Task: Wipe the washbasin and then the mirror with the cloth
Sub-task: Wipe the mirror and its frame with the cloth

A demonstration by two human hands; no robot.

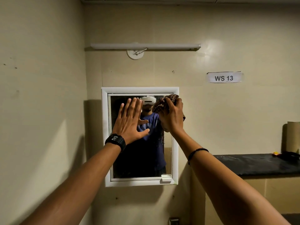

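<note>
Two bare forearms (84, 176) reach up to the white-framed mirror (139, 156). Left hand (129, 119), black watch (116, 141) on its wrist, lies flat on the mirror's upper left glass, fingers straight and spread. Right hand (172, 117), beaded bracelet (196, 151) on its wrist, clutches a bunched checked cloth (162, 103) against the mirror's upper right corner. Droplets speckle the glass just below. Up and right of the mirror, a paper label (224, 77) reads "WS 13". Above the mirror, a long white tube lamp (146, 46); to its right, a black slab counter (259, 163).
</note>
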